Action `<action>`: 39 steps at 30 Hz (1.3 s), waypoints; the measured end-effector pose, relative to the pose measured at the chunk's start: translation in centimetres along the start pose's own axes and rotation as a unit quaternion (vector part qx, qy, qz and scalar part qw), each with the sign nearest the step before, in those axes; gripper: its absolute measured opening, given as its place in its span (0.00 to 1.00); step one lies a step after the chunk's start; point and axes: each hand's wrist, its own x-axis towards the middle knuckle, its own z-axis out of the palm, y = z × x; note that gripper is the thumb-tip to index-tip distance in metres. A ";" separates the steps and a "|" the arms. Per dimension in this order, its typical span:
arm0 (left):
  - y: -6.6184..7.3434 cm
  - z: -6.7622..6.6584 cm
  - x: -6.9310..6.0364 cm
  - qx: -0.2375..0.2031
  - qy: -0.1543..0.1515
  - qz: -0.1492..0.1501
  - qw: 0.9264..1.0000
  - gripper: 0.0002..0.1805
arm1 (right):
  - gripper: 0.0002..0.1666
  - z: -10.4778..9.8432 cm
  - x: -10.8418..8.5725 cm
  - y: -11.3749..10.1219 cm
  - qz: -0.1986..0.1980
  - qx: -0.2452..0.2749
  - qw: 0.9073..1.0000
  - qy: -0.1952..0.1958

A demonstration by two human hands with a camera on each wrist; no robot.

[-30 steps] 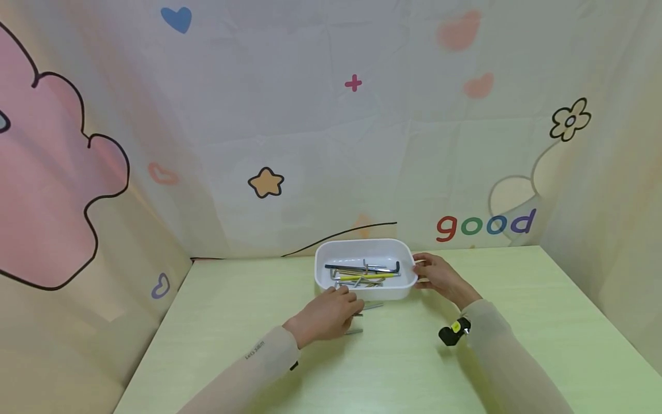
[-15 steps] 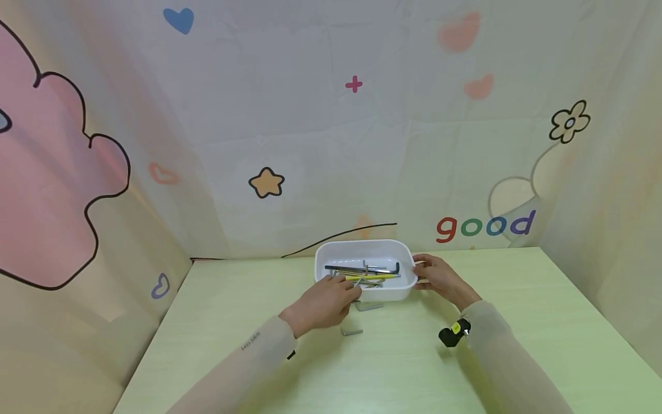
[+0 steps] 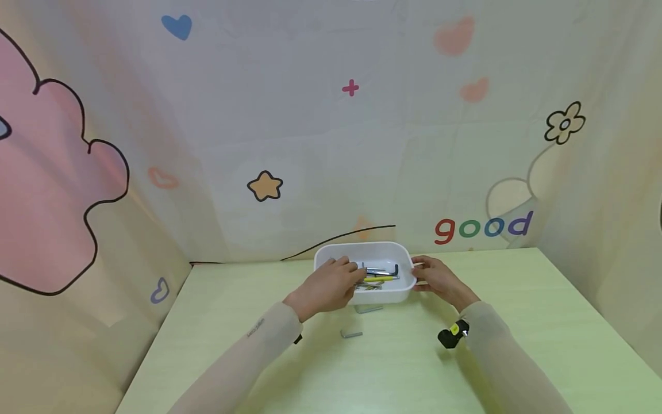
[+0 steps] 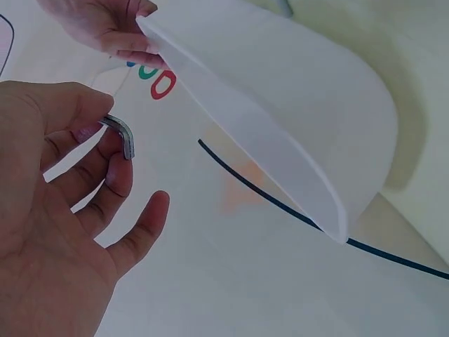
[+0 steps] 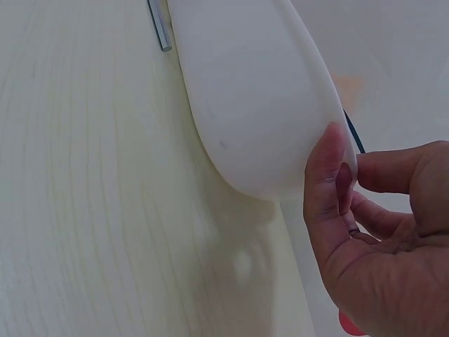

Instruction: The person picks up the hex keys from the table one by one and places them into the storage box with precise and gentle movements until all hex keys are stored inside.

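Note:
Over the left part of a white plastic tray [image 3: 385, 296], my left hand [image 3: 328, 287] pinches a dark metal hex key [image 4: 126, 135] between thumb and fingers. The key's short bent end shows in the left wrist view; the rest is hidden by the fingers. My right hand [image 3: 439, 280] grips the tray's right end, thumb and fingers on either side of the rim [image 5: 335, 91]. Inside the tray lie several hex keys, among them a black one [image 3: 396, 270], and a thin yellow rod [image 3: 381, 279]. The left hand covers part of these.
Two silver hex keys lie on the pale green table in front of the tray, one [image 3: 369, 309] close to its front wall and another [image 3: 351, 334] nearer to me. Behind the tray hangs a printed cloth [image 3: 310, 126]. A black wrist camera [image 3: 452, 334] sits at the right sleeve.
My left hand has lifted a hex key from the table in front of the tray and moved up and forward over the tray. The right hand has stayed on the tray's end.

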 end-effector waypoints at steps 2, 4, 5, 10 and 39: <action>-0.1 -0.3 0.3 -0.007 -0.002 -0.004 1.000 0.10 | 0.30 0.1 -0.1 -0.1 -0.002 0.001 1.000 0.001; -0.3 -0.5 0.6 -0.016 -0.002 -0.008 1.000 0.10 | 0.30 0.1 -0.2 -0.2 -0.004 0.002 1.000 0.002; -0.4 -0.6 0.7 -0.017 0.001 -0.009 1.000 0.10 | 0.30 0.1 -0.2 -0.2 -0.004 0.002 1.000 0.002; -1.0 -0.6 1.3 -0.014 0.003 -0.018 1.000 0.10 | 0.30 0.2 -0.2 -0.1 -0.001 0.004 1.000 0.002; -5.2 2.9 5.6 -0.070 -0.069 -0.094 0.991 0.11 | 0.30 -0.1 0.1 0.1 0.002 0.005 1.000 -0.003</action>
